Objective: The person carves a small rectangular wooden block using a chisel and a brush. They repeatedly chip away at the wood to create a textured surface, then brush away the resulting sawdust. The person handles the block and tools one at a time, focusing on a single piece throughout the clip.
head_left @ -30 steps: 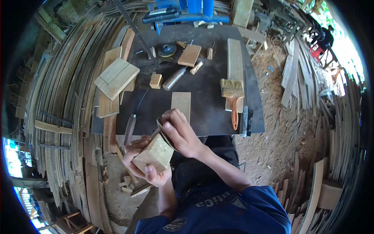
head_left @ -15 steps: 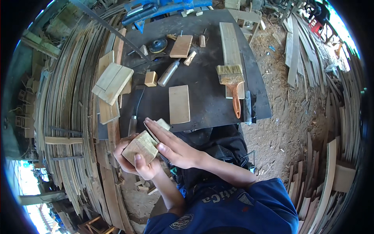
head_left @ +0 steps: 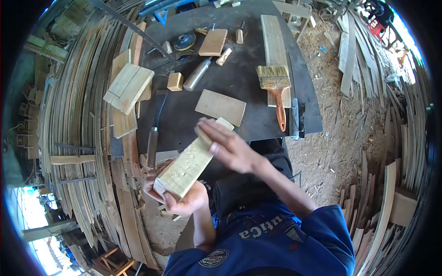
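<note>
Cupping a squared pale wooden block [head_left: 185, 166] from below, the left hand [head_left: 192, 201] is keeping its fingers clamped around the end nearer the body. The right hand [head_left: 233, 150] is lying across the far half of the block, its fingers close together; whether they are gripping anything there, I cannot tell. The block is slanting in front of the desk [head_left: 251, 76], its far end overlapping the near edge in view. Just past that end, a thin flat board [head_left: 221, 106] is lying askew near the middle of the near edge. Toward the near left corner, a long-handled tool [head_left: 152, 143] is reaching its handle over the edge. A wide paintbrush [head_left: 275, 83] is resting on a long board [head_left: 273, 39] along the right edge. Farther in, a small wooden cube [head_left: 175, 82] is sitting near the left edge, a brownish wooden slab [head_left: 213, 42] is lying toward the far edge, and a dark disc [head_left: 184, 42] is resting just left of it.
</note>
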`<state>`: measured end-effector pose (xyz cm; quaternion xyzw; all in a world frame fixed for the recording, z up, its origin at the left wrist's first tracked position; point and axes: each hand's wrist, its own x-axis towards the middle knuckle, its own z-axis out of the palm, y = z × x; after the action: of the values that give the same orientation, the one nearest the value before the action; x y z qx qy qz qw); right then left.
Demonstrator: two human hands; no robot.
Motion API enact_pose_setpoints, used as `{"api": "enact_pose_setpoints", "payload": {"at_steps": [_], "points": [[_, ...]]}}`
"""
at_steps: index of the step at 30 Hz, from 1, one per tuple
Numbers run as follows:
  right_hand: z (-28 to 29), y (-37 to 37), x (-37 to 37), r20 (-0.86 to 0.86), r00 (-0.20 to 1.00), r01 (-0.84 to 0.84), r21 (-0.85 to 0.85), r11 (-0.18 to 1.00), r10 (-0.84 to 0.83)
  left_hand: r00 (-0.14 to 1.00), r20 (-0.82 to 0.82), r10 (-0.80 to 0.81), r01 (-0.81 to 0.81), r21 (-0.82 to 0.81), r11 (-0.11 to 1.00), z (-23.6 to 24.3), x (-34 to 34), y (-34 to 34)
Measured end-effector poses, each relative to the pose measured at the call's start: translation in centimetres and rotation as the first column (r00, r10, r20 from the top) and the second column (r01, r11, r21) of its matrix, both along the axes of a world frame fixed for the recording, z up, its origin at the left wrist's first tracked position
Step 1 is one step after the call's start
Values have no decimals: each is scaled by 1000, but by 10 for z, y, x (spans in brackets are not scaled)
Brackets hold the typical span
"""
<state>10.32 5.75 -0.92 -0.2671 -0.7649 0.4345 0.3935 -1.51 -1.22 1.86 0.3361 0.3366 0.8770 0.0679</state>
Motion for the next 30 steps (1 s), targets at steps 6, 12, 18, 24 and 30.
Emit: {"api": "enact_pose_setpoints", "payload": {"at_steps": [6, 12, 18, 24, 30], "points": [[52, -37, -19, -222, 886, -383, 144, 913, 407, 881, 418, 223, -244, -3, 970, -15, 7, -10], [11, 0, 0, 132, 988, -76, -27, 997, 79, 985, 77, 153, -150, -48, 988, -4, 3, 6], [-16, 13, 15, 149, 988, -57, 109, 992, 40, 964, 52, 261, -253, -122, 960, -3, 4, 0], [19, -12, 4, 93, 957, -286, 149, 947, 274, 835, -478, 273, -470, -360, 806, -21, -31, -29], [-33, 22, 13, 117, 993, -8, -54, 999, 14, 652, -709, -267, -392, -618, 682, 8, -73, -68]]}}
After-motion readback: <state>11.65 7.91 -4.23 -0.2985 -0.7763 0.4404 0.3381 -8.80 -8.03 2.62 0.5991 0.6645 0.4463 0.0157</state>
